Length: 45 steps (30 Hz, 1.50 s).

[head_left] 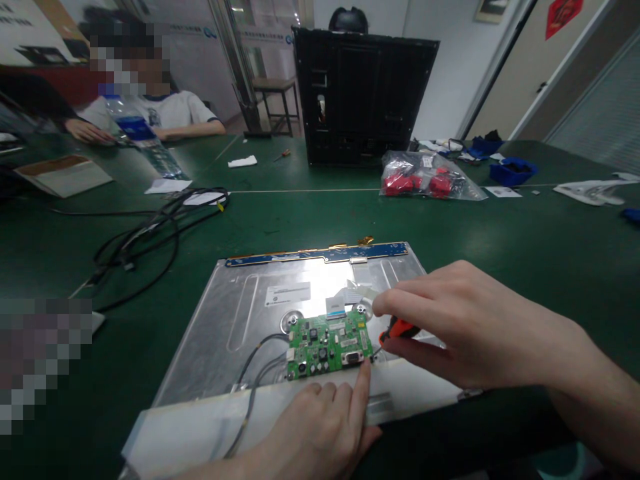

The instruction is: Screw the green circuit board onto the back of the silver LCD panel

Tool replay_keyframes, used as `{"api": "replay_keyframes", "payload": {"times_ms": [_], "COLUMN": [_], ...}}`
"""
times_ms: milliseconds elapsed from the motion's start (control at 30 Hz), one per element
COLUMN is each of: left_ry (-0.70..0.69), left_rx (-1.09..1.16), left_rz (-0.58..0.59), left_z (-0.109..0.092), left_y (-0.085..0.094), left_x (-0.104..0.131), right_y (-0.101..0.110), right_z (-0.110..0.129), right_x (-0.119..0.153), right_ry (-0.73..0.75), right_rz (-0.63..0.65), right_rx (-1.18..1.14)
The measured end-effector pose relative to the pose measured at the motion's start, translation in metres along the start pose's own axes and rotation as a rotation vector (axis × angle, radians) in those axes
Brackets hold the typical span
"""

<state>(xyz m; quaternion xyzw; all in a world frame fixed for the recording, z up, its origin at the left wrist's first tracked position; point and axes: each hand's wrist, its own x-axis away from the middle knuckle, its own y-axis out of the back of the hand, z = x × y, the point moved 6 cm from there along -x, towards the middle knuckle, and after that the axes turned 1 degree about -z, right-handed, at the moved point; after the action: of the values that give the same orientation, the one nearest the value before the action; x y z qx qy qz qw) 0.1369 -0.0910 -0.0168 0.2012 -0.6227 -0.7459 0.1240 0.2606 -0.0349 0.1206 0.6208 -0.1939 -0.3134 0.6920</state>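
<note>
Green rectangular circuit board (327, 341): on silver metal panel (210, 340) | Your right hand (463, 327): closed round orange-and-black screwdriver (401, 329), near board's corner | Your left hand (323, 419): loosely open, grasping nothing, forefinger at that corner | Advisable: steady board, press lightly

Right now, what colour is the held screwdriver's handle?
Handle: orange-red and black, in the head view.

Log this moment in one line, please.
left hand: index finger at near right corner of green circuit board | right hand: holds orange screwdriver, shaft toward that corner | board: on metal panel
</note>
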Motion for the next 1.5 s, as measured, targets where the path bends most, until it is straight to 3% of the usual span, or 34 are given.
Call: {"api": "replay_keyframes", "payload": {"times_ms": [400, 800, 1067, 1500], "left_ry": [-0.008, 0.005, -0.004, 0.002], "left_rx": [-0.007, 0.021, 0.021, 0.011], "left_rz": [0.012, -0.026, -0.010, -0.032], "left_z": [0.0000, 0.0004, 0.0002, 0.0003], "left_y": [0.0004, 0.0011, -0.0002, 0.0024], "left_x": [-0.0010, 0.0000, 0.0002, -0.0014], "right_y": [0.0010, -0.0007, 0.0001, -0.0022], "right_z": [0.0026, 0.0003, 0.0024, -0.0002], "right_x": [0.0005, 0.0016, 0.0005, 0.0020], "right_ry": [-0.002, -0.002, 0.008, -0.002], "right_rz": [0.079, 0.005, 0.083, 0.000], "right_rx": [-0.101, -0.003, -0.095, 0.002]}}
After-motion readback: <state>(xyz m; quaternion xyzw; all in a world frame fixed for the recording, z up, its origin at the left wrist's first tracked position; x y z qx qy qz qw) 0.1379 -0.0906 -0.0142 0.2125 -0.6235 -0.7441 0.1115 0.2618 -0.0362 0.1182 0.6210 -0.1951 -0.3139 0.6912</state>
